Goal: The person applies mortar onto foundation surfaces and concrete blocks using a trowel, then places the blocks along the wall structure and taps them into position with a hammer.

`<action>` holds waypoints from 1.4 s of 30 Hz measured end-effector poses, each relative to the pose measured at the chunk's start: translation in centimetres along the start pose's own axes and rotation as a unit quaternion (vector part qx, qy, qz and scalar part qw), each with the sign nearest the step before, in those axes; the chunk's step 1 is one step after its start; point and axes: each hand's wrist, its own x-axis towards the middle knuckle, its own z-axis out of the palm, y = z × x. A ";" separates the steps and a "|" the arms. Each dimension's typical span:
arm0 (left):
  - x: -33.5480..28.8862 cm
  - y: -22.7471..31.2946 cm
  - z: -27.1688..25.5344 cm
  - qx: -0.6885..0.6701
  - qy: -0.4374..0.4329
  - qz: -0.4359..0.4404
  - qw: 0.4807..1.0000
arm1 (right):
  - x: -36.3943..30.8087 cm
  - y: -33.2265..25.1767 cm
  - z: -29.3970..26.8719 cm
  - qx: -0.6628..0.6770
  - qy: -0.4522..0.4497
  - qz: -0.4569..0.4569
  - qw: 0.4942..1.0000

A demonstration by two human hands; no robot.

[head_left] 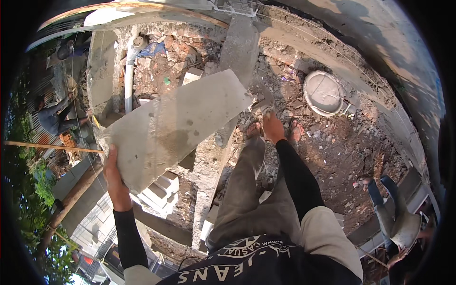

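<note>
A long, smooth grey concrete slab (pixel 175 126) stretches slantwise in front of me, with a few dark damp spots on its face. My left hand (pixel 117 183) is closed at the slab's lower left edge, its thumb stretched along the edge and the other fingers mostly hidden. My right hand (pixel 272 127) is wrapped round the handle of a trowel just beyond the slab's right end. The trowel's grey blade (pixel 264 99) points away from me, beside the rough, crumbly end of the slab; its handle is covered by my fingers.
A round pan (pixel 325 92) of grey mortar sits on rubble at right. A white pipe (pixel 129 76) stands left of a rubble-filled pit. Pale blocks (pixel 159 192) lie below the slab. One person (pixel 57 116) is at far left; another, holding a bowl-shaped vessel (pixel 405 230), is at lower right.
</note>
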 end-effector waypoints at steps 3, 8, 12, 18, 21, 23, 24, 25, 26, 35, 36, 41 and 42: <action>0.4 2.3 0.1 0.080 0.023 0.034 0.996 | -3.1 -1.0 -4.4 0.062 0.042 -0.022 0.997; -0.8 6.9 5.4 0.274 0.030 0.205 0.939 | -6.9 8.5 -12.0 -0.028 0.081 0.108 0.990; -2.8 6.2 6.1 0.390 -0.026 0.364 0.845 | -6.7 17.2 -16.7 -0.055 0.114 0.184 0.975; -2.7 1.9 3.4 0.484 -0.031 0.436 0.758 | -5.4 25.5 -19.6 -0.088 0.036 0.172 0.981; -3.8 1.2 3.7 0.441 -0.008 0.413 0.797 | -3.3 25.3 -21.2 -0.124 0.025 0.191 0.973; -5.5 1.7 3.2 0.466 0.043 0.412 0.782 | -0.1 24.5 -20.3 -0.137 0.019 0.171 0.975; -5.7 1.7 1.9 0.478 0.041 0.428 0.766 | 1.5 23.9 -19.8 -0.118 0.023 0.189 0.974; -5.3 1.2 0.9 0.488 0.041 0.444 0.750 | 3.2 24.4 -19.5 -0.134 0.008 0.208 0.969; -5.1 0.8 0.9 0.487 0.043 0.453 0.745 | 4.6 25.7 -19.3 -0.142 0.002 0.202 0.969; -5.1 -4.3 -7.1 0.473 0.110 0.376 0.789 | 3.9 35.3 -16.9 -0.056 0.096 0.235 0.966; -5.6 -4.0 -7.2 0.460 0.114 0.339 0.813 | 2.4 34.6 -16.9 -0.061 0.094 0.221 0.969; -4.5 -4.6 -8.8 0.513 0.129 0.372 0.763 | 3.0 33.5 -17.4 -0.048 0.192 0.207 0.958; -4.7 -4.3 -9.0 0.536 0.138 0.387 0.737 | 3.9 32.2 -17.1 -0.057 0.134 0.199 0.969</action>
